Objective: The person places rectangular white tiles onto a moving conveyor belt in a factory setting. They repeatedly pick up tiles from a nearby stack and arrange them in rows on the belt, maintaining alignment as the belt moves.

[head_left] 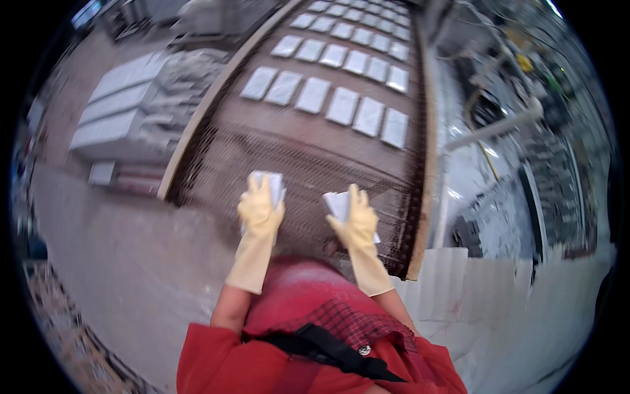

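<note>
My left hand, in a cream rubber glove, is closed around white rectangular tiles. In a matching glove, my right hand grips more white tiles; they look like a small stack, though blur and the fingers hide how many. Both hands are held apart over the near end of a brown wire-mesh conveyor belt. Farther along the belt lie white tiles in spaced rows, running away from me.
Rails border the belt on both sides. To the left stand stacked white blocks on the floor. Pipes and wet-looking machinery fill the right side, with pale sheets at the near right.
</note>
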`<state>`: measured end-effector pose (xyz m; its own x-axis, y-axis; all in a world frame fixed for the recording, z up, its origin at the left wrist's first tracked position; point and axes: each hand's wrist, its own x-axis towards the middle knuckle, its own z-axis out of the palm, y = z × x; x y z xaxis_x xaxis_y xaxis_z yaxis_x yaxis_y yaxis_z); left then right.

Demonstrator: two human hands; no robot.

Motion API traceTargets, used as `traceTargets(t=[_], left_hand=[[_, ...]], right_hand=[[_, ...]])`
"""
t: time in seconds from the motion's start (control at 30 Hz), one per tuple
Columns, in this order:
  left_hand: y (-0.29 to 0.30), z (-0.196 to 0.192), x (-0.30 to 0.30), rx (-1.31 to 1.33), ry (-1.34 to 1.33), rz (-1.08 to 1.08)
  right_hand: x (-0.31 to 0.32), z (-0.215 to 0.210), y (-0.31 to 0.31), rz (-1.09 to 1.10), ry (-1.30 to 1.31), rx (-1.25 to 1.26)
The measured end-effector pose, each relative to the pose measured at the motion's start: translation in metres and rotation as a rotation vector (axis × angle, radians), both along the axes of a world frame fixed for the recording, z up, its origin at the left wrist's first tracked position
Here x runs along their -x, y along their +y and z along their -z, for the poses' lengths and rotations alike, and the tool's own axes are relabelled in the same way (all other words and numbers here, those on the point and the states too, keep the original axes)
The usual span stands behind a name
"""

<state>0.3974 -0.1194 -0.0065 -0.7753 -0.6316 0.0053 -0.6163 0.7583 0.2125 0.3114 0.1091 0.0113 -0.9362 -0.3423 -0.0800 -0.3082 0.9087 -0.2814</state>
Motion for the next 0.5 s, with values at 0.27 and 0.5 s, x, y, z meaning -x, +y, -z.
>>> traceTargets(t=[0.27,0.5], left_hand=[[-0.013,-0.03,0.006,-0.204,0.074,-0.009],[-0.065,-0.025,-0.013,-0.752,0.469,-0.112]], right_hand=[[0.013,-0.023,-0.015,0.044,-0.087,-0.117],[0.016,-0.026,-0.017,0.067,-0.08,-0.077]])
